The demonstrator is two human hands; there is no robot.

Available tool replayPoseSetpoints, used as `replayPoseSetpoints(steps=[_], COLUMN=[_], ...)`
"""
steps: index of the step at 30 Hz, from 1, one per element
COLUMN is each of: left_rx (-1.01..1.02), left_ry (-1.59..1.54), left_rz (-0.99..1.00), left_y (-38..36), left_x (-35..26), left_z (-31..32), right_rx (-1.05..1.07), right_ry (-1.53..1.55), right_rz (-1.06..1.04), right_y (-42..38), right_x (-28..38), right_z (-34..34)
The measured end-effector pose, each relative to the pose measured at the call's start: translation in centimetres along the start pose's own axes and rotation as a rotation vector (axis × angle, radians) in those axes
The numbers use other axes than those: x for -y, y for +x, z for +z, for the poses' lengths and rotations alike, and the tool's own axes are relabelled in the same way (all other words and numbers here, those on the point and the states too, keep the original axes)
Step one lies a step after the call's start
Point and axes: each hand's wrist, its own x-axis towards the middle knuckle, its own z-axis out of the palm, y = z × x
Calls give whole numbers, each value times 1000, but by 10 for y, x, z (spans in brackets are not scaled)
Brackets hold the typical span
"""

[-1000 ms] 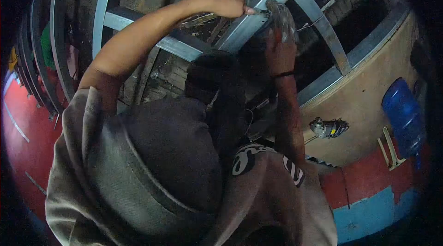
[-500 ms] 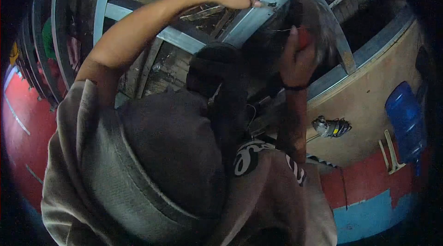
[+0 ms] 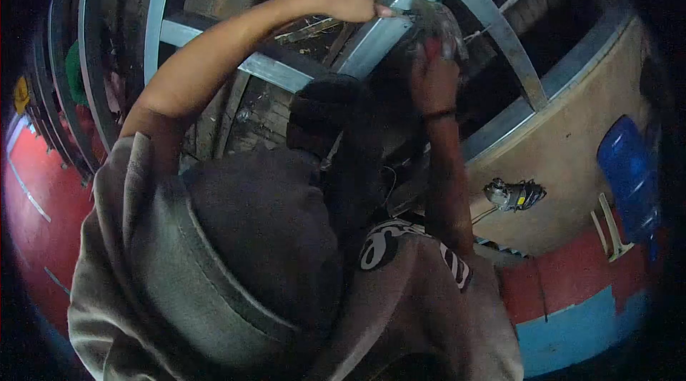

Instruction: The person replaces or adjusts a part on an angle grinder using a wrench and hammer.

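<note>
My left hand (image 3: 354,3) is closed, its fingertips pinching a small dark piece (image 3: 409,15) against the grey metal beam (image 3: 375,41). My right hand (image 3: 436,84) is wrapped round a red-handled tool (image 3: 431,47). Motion smears the tool's far end, which overlaps the beam's edge close to my left fingertips; I cannot tell what kind of tool it is.
A curved metal strip (image 3: 500,31) joins the beam to a frame edged by a wooden panel (image 3: 564,159). On the panel lies a corded power tool (image 3: 514,195). Beyond are a blue plastic container (image 3: 630,166) and a pale plastic piece (image 3: 613,231). Metal bars (image 3: 275,70) cross on the left.
My right hand and the red-handled tool have moved left, bringing the tool up to the beam beside my left fingertips. My left hand stays at the beam, shifted slightly in view.
</note>
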Motion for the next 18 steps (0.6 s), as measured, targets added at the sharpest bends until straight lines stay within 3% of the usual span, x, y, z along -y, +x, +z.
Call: replayPoseSetpoints(steps=[1, 2, 3, 5, 7, 9, 10, 11, 13, 14, 15, 17, 18], left_rx=[4, -19, -46, 6, 102, -6, -29, -50, -46, -15, 31, 46, 10], left_ry=[3, 23, 45, 28, 13, -39, -14, 8, 50, 11, -41, 44, 47], left_rz=[13, -7, -36, -43, -28, 25, 3, -18, 21, 24, 25, 33, 41], left_y=[2, 0, -4, -8, -7, -2, -2, -1, 6, 5, 1, 8, 7], left_x=[-3, -4, -5, -8, -9, 1, 0, -2, 3, 4, 1, 5, 7], left_z=[3, 2, -2, -5, -11, 1, 1, 3, -2, -6, -1, 4, 5], right_rx=[214, 256, 252, -44, -93, -131, 79, 70, 143, -25, -5, -207, -220], right_ry=[-131, 118, 123, 102, 153, -33, -37, -43, 166, 180, 184, 178, -378], right_rz=[52, 305, 293, -49, -78, -191, -95, -87, 209, -74, -67, -115, -394], right_y=[2, 9, 9, -8, -12, -8, -5, -4, 7, 6, -3, -15, -29], right_x=[-3, 11, 13, 13, 20, 6, -5, -1, 11, 7, 9, 15, -25], right_z=[3, -13, -17, -23, -27, -9, 8, -1, -18, -20, -20, -26, 4])
